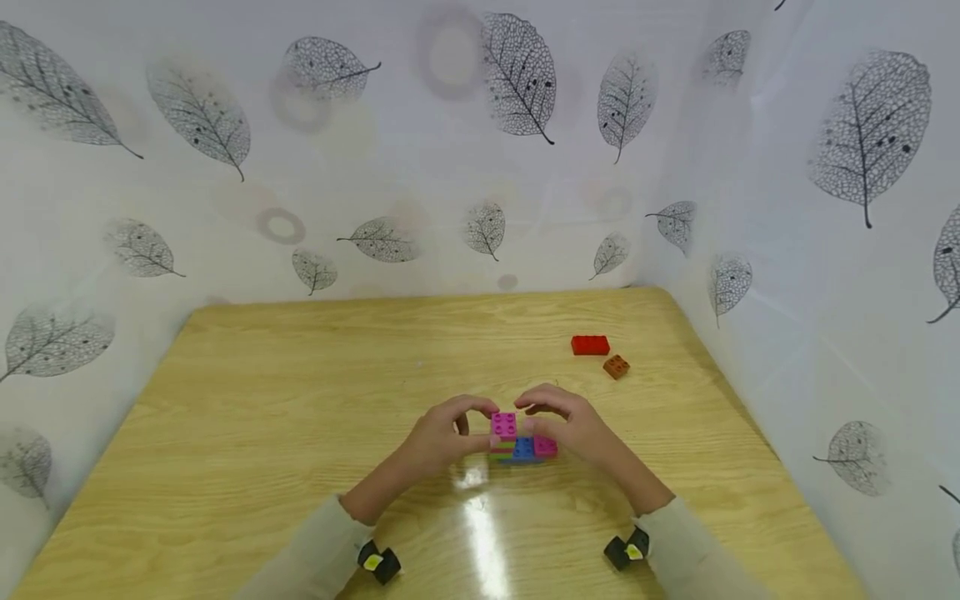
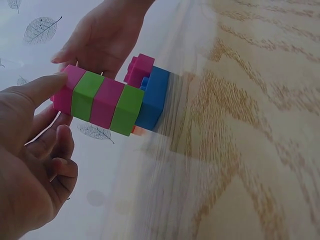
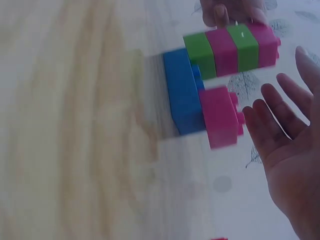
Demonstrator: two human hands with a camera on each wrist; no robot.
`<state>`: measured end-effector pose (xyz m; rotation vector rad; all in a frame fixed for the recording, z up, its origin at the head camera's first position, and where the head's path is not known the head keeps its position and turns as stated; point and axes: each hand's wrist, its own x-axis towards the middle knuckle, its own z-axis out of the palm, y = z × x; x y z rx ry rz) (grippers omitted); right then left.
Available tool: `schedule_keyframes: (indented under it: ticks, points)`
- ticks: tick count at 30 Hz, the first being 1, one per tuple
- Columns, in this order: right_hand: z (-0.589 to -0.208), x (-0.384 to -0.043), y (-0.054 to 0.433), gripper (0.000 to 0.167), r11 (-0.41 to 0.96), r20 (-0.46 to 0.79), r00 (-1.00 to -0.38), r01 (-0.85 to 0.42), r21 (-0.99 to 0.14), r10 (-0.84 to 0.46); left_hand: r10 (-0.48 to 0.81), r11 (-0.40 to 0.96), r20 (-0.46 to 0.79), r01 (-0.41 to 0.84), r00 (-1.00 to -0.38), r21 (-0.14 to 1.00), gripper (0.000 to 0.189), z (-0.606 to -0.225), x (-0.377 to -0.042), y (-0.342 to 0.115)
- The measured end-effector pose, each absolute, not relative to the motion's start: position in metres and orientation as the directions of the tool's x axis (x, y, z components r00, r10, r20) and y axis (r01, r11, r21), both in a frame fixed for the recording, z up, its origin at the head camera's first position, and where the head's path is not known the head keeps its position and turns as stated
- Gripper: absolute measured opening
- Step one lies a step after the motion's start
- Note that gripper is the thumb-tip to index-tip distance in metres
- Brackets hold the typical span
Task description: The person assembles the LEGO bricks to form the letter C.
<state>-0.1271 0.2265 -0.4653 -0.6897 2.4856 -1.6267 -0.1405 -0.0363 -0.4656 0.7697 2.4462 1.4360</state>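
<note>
A tower of alternating green and pink toy building bricks [image 2: 106, 102] rises from one end of a long blue brick [image 3: 184, 95] on the table. On the other end of the blue brick sits a single pink brick [image 3: 220, 117]. My left hand [image 1: 442, 433] pinches the tower's topmost pink brick [image 1: 503, 423] between thumb and forefinger, its other fingers curled below. Just right of the tower is my right hand [image 1: 573, 423], fingers loosely bent and spread. In the right wrist view its palm faces the bricks with nothing held.
A red brick [image 1: 590, 345] and a small orange-brown brick [image 1: 617, 367] lie at the back right of the wooden table [image 1: 300, 375]. Leaf-printed cloth [image 1: 420, 167] hangs behind the table and along its sides.
</note>
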Motion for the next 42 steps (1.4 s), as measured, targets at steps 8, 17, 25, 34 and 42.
schedule_keyframes:
  ticks: [8,17,25,34,42]
  points:
    - [-0.457,-0.149,0.269,0.035,0.473,0.159,-0.942,-0.289,-0.833,-0.296,0.535,0.4,0.086,0.342,-0.84,0.85,0.032,-0.465,-0.14,-0.036]
    - [-0.455,-0.187,0.324,0.041,0.668,0.137,-0.979,-0.204,-0.715,-0.152,0.539,0.389,0.077,0.329,-0.839,0.86,0.031,-0.465,-0.139,-0.036]
    - [-0.468,-0.222,0.359,0.046,0.686,0.063,-0.987,-0.146,-0.712,-0.145,0.541,0.388,0.066,0.318,-0.838,0.865,0.032,-0.467,-0.14,-0.036]
    - [-0.476,-0.248,0.369,0.053,0.689,-0.08,-0.98,-0.068,-0.721,-0.181,0.538,0.374,0.07,0.313,-0.84,0.873,0.031,-0.467,-0.14,-0.036]
    - [-0.481,-0.261,0.366,0.052,0.707,-0.143,-0.97,-0.039,-0.706,-0.197,0.542,0.369,0.055,0.296,-0.838,0.881,0.031,-0.466,-0.14,-0.038]
